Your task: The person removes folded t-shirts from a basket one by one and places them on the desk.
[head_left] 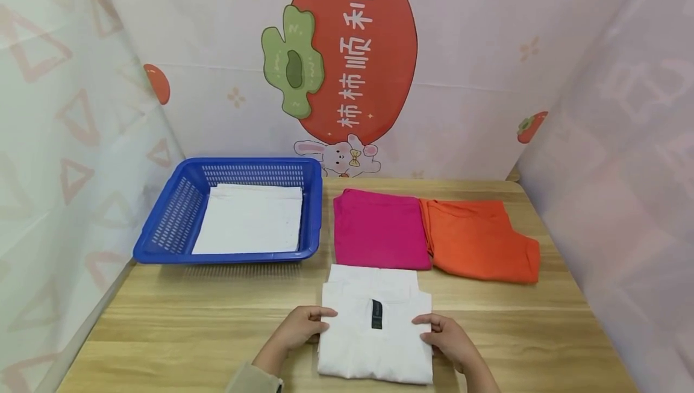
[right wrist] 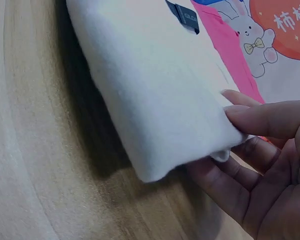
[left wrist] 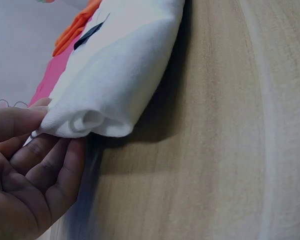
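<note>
A folded white shirt (head_left: 374, 351) with a black neck label (head_left: 377, 314) lies at the front of the wooden table. At its left edge my left hand (head_left: 301, 328) pinches the cloth, thumb on top and fingers beneath, as the left wrist view shows by the rolled fold (left wrist: 87, 122). My right hand (head_left: 447, 340) grips the opposite edge the same way; in the right wrist view its thumb (right wrist: 260, 117) presses the upper layer while the other fingers go under the shirt. The shirt's far end meets the front edge of a folded magenta garment (head_left: 379, 230).
A blue plastic basket (head_left: 228, 257) stands at the back left with folded white cloth (head_left: 249, 218) inside. A folded orange garment (head_left: 482, 239) lies at the right, against the magenta one. Printed fabric walls (head_left: 461, 122) close off the back and both sides.
</note>
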`<state>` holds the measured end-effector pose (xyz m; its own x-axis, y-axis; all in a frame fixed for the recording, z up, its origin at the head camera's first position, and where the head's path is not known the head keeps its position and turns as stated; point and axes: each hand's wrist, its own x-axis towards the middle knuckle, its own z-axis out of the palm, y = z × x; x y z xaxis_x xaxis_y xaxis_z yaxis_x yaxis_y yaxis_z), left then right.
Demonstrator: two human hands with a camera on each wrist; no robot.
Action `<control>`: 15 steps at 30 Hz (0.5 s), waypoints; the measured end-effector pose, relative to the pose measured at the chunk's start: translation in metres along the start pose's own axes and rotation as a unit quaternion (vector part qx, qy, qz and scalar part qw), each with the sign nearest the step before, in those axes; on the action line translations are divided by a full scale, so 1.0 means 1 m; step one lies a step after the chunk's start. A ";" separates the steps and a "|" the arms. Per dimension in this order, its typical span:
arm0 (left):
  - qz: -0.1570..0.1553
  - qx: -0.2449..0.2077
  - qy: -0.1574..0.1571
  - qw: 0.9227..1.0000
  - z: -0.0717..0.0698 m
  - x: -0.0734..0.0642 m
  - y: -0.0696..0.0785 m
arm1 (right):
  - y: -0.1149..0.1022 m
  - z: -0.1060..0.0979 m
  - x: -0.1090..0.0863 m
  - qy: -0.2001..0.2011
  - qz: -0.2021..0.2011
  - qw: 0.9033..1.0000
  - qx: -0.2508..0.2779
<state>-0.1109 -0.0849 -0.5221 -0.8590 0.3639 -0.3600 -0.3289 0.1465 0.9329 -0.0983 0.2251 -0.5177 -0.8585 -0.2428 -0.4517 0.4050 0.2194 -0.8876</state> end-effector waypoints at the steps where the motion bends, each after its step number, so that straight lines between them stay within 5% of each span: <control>1: -0.001 0.000 0.001 1.000 0.000 0.000 -0.001 | 0.001 0.001 0.000 0.003 0.000 1.000 -0.001; 15: -0.032 0.033 0.022 0.999 -0.003 0.003 -0.004 | -0.001 0.000 0.002 0.023 0.005 1.000 -0.015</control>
<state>-0.1138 -0.0874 -0.5266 -0.8543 0.3115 -0.4162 -0.3579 0.2283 0.9054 -0.1003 0.2240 -0.5183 -0.8681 -0.1966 -0.4559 0.4054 0.2493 -0.8795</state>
